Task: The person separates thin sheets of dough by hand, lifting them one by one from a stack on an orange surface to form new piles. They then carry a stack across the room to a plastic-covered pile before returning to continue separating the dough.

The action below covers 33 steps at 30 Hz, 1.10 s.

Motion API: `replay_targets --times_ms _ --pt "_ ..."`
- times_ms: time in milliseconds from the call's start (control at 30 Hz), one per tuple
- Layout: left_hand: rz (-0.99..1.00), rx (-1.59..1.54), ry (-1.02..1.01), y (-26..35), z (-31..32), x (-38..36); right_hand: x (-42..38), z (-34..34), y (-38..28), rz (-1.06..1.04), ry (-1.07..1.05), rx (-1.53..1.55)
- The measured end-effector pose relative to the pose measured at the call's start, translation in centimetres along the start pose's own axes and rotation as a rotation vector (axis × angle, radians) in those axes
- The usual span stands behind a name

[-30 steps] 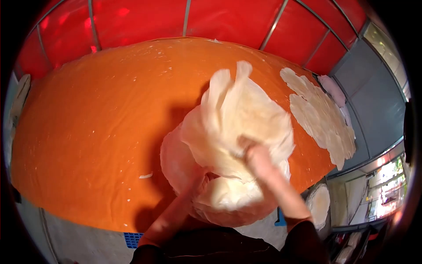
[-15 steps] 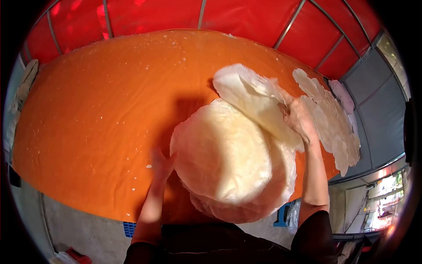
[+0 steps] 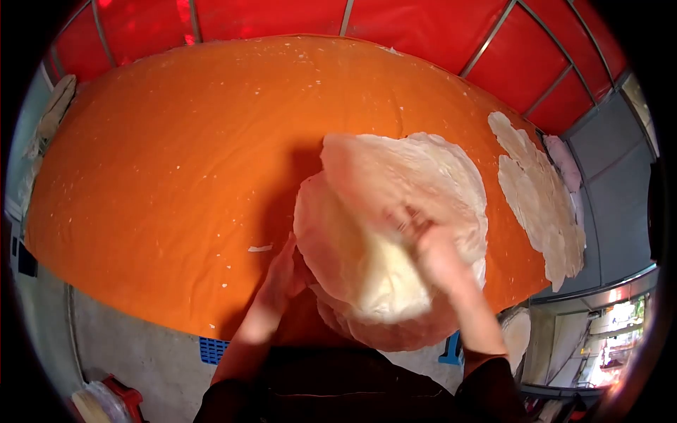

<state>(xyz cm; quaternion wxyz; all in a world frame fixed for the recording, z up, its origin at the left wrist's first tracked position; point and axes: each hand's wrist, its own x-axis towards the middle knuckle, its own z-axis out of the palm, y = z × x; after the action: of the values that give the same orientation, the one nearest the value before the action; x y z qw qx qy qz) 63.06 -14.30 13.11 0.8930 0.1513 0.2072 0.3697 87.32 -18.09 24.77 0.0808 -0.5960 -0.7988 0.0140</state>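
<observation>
A stack of thin, round, pale sheets (image 3: pixel 331 247) lies on the orange cloth near my body. Over its upper right part spreads another thin sheet (image 3: pixel 423 169), its left edge blurred and lifted. My right hand (image 3: pixel 430 247) is on this upper sheet, its fingers bent and smeared by motion, so what they grip cannot be made out. At the lower left edge of the stack, my left hand (image 3: pixel 285 271) rests against the side with its fingers partly hidden by the sheets.
The orange cloth (image 3: pixel 155 197) carries small white scraps. More pale sheets (image 3: pixel 539 211) overlap at its right edge. Red panels (image 3: pixel 275 17) stand behind. Blue plastic crates (image 3: pixel 211 350) show below the front edge. A folded bundle (image 3: pixel 56 106) is at the far left.
My right hand has moved left and toward my body, bringing the folded sheet over the stack, where it is now more spread out. The view has shifted slightly.
</observation>
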Motion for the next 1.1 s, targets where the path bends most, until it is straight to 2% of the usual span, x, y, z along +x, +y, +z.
replay_targets --times_ms 33,100,133,233,333,400,433,500,533,633,700,733,767,833,867,967,1000,1067,1100 --pt "-0.007 -0.030 -0.080 -0.3 0.3 -0.2 -1.7 4.9 -0.2 -0.024 0.052 0.019" --pt "-0.051 -0.174 -0.209 -0.6 0.8 0.2 -4.0 9.1 -4.0 -0.162 0.074 -0.100" --pt "-0.072 -0.246 -0.271 -0.7 1.1 0.4 -4.2 8.0 -6.9 -0.272 0.044 -0.236" --pt "0.006 -0.223 -0.192 -1.2 2.5 0.3 -4.0 8.4 -9.4 0.017 0.279 0.128" --pt "0.023 -0.039 -0.068 -0.4 3.5 -0.8 -2.6 10.5 -1.1 -0.244 0.316 0.401" --pt "0.133 0.374 0.167 -0.4 0.3 -0.3 -1.7 3.6 2.4 0.261 -0.009 0.967" --pt "0.191 0.580 0.285 -0.6 -1.0 0.1 -0.8 0.0 3.4 0.251 0.094 0.863" --pt "0.267 0.763 0.548 -1.3 -1.4 0.2 0.9 -7.1 5.3 0.263 0.296 0.634" --pt "0.303 0.849 0.685 -1.7 -1.7 0.2 1.3 -10.8 4.0 0.399 0.248 0.501" --pt "0.296 1.020 0.588 -2.2 -3.1 1.1 1.7 -13.2 4.4 -0.034 0.457 -0.023" --pt "0.352 0.927 0.650 -1.8 -2.0 1.1 1.2 -11.9 1.4 0.054 0.329 0.134" --pt "0.379 0.879 0.686 -1.7 -1.6 1.0 0.5 -9.2 1.0 0.028 0.310 0.154" --pt "0.344 0.847 0.618 -1.8 -2.9 1.2 -0.1 -6.5 0.5 0.003 0.290 0.174" --pt "0.276 0.780 0.481 -2.0 -6.4 2.2 -1.5 1.0 0.9 -0.120 0.180 -0.022" --pt "0.264 0.751 0.501 -2.1 -6.0 1.8 -2.0 2.7 0.4 -0.077 -0.012 -0.109" --pt "0.218 0.699 0.522 -2.1 -3.8 0.1 -1.5 1.2 1.1 0.214 -0.314 0.466" --pt "0.209 0.693 0.506 -1.9 -3.2 -0.3 -1.1 -1.0 0.5 0.388 -0.310 0.466" --pt "0.217 0.655 0.493 -2.2 -2.1 -1.0 -2.0 -0.4 0.4 0.042 0.098 0.127" --pt "0.242 0.622 0.493 -2.4 -1.4 -1.1 -2.7 0.5 -0.6 0.045 0.090 -0.013"
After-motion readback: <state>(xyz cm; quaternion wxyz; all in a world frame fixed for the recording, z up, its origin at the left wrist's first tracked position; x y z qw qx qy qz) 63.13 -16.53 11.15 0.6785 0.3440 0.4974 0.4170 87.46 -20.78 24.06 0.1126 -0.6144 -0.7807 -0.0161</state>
